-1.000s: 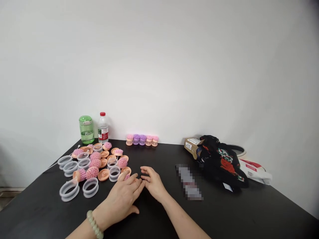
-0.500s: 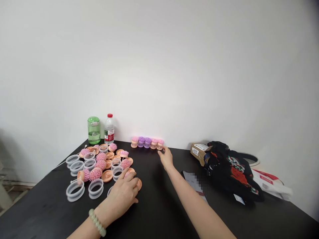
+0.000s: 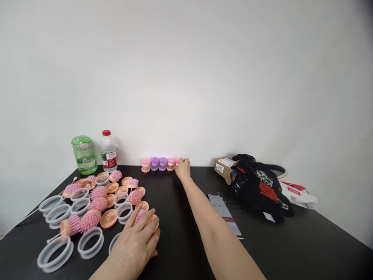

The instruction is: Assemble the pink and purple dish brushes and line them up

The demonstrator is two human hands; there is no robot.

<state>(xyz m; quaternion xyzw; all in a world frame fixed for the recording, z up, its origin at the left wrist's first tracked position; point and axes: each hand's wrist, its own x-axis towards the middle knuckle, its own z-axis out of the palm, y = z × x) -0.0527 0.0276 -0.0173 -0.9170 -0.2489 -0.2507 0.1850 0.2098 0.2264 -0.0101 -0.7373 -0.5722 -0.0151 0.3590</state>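
Five small round bristle brushes stand in a row against the wall, two of them purple (image 3: 159, 163) and the others pink and peach (image 3: 146, 165). My right hand (image 3: 183, 169) reaches to the right end of that row, its fingers closed on the last pink bristle brush (image 3: 177, 162), which they mostly cover. My left hand (image 3: 135, 239) lies with fingers apart over a pink bristle head (image 3: 140, 216) and a peach cap (image 3: 154, 221) at the near right edge of the loose parts. Its fingertips touch these pieces without a visible grip.
Loose pink bristle heads (image 3: 90, 221), peach caps (image 3: 108, 219) and clear rings (image 3: 90, 243) cover the table's left side. Behind them stand a green jug (image 3: 84, 154) and a water bottle (image 3: 108, 151). To the right are a phone (image 3: 224, 214), a cardboard box (image 3: 225, 169) and a black patterned bag (image 3: 259, 190).
My right hand has moved from beside the row onto its last brush. My left hand stays over the loose parts. The view has shifted, so the parts and bottles appear further left.
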